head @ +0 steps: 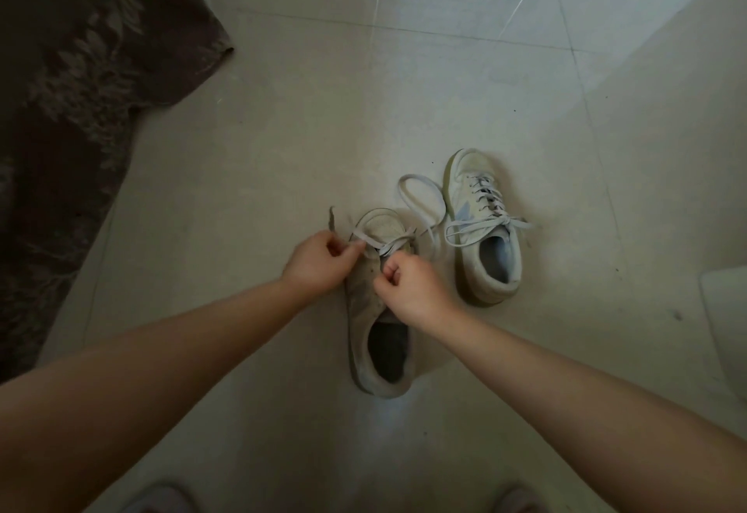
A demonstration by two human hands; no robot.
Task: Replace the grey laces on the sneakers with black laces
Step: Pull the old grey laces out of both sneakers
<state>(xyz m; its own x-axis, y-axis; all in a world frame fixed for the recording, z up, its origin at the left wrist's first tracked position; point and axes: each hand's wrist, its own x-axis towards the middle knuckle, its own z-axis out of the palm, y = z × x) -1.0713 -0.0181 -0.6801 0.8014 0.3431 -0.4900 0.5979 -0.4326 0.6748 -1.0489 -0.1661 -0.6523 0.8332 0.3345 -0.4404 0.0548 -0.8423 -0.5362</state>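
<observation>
I see the near sneaker [374, 310] on the tiled floor [262, 148], a worn, dingy off-white low-top, toe pointing away, its grey lace [384, 243] pulled loose across the front eyelets. My left hand [319, 259] pinches one lace strand at the sneaker's left side; my right hand [408, 282], fingers curled tight, grips the lace over the tongue. Just right of that sneaker sits the second sneaker [485, 229], cleaner, laced in grey, bow undone. Far left of it lies a dark patterned rug [81, 67].
</observation>
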